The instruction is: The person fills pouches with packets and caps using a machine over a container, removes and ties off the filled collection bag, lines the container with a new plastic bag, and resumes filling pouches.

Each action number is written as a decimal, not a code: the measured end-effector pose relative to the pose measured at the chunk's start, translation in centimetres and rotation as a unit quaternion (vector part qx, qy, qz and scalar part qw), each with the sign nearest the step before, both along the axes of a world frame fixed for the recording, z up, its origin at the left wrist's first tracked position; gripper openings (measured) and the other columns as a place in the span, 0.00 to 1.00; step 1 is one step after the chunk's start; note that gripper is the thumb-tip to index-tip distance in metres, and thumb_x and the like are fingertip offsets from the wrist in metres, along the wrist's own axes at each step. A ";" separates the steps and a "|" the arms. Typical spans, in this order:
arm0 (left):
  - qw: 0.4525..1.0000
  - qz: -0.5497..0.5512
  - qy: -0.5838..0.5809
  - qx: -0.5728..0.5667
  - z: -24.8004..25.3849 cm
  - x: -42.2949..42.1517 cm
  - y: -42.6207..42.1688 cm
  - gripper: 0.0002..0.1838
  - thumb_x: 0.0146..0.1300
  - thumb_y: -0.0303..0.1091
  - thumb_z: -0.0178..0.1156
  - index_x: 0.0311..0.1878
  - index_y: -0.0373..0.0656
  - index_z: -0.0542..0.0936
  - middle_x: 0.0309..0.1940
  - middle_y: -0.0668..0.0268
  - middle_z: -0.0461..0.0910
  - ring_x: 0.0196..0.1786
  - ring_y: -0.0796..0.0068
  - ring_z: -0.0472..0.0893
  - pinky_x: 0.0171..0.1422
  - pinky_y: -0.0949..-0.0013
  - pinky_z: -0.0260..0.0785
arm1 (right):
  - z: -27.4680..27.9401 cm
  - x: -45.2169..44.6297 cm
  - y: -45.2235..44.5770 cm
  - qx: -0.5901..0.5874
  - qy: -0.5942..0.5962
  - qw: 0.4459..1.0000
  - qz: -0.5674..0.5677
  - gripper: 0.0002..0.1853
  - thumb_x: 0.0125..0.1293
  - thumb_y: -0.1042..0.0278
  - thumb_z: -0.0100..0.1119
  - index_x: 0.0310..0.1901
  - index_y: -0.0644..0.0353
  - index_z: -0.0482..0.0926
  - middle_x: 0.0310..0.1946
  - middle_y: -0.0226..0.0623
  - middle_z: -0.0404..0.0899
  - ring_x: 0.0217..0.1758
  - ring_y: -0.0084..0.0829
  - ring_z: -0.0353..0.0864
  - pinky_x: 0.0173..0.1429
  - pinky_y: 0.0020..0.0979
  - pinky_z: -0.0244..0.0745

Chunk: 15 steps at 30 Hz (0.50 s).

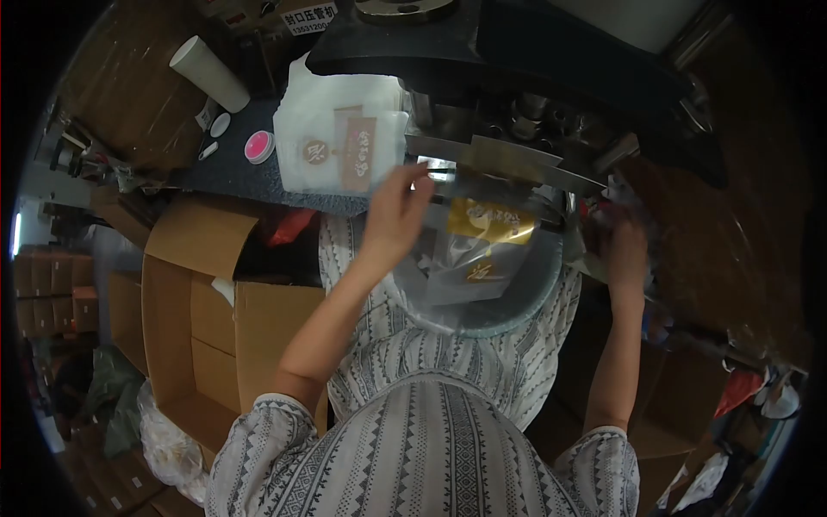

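Observation:
My left hand [399, 215] is in front of a dark machine [517, 52], with its fingers bent together close to a thin dark strip at a bright spot. What the fingers hold, if anything, I cannot make out. My right hand [626, 250] is at the machine's right side, blurred and in shadow near some small coloured packets [594, 209]; its fingers are hard to see. Between the hands, a clear printed bag with a gold band [489, 226] lies in a round basin [482, 330] at my lap. Left of the machine lies a stack of white printed bags [332, 138].
A pink-topped round tub [258, 146] and a white cup [209, 75] lie on the dark bench [301, 200] at left. An open cardboard box [191, 336] stands below. More brown boxes [52, 289] are stacked far left, and crumpled clear plastic [168, 435] lies beside the open box.

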<state>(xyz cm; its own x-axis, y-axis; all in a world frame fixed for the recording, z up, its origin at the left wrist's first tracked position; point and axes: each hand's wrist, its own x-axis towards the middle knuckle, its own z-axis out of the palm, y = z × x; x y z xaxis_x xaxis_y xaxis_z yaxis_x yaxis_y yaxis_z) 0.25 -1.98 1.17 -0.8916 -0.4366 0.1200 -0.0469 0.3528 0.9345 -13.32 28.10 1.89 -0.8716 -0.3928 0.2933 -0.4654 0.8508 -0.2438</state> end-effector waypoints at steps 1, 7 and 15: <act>0.964 0.069 0.007 -0.255 -0.1 0.7 -1.6 0.29 0.64 0.45 0.61 0.58 0.30 0.70 0.55 0.53 0.74 0.57 0.57 0.75 0.59 0.59 0.66 | -0.2 -0.4 0.2 -0.010 -0.035 0.999 -0.006 0.14 0.58 0.74 0.57 0.48 0.60 0.77 0.40 0.50 0.79 0.40 0.52 0.79 0.46 0.45 0.74; 0.891 0.073 -0.072 -0.443 -2.0 6.6 -5.3 0.21 0.56 0.29 0.63 0.54 0.43 0.75 0.47 0.58 0.77 0.49 0.53 0.76 0.52 0.55 0.67 | 3.5 2.2 -0.9 -0.138 -0.165 0.976 0.008 0.12 0.59 0.74 0.59 0.46 0.62 0.79 0.38 0.48 0.81 0.38 0.43 0.82 0.43 0.39 0.77; 0.910 0.118 0.026 -0.397 3.6 7.6 -0.4 0.08 0.54 0.23 0.62 0.39 0.43 0.82 0.29 0.60 0.78 0.32 0.60 0.80 0.34 0.64 0.71 | 7.3 7.5 -9.8 -0.224 -0.170 0.917 0.284 0.13 0.59 0.76 0.62 0.46 0.61 0.79 0.40 0.42 0.81 0.36 0.39 0.83 0.42 0.33 0.78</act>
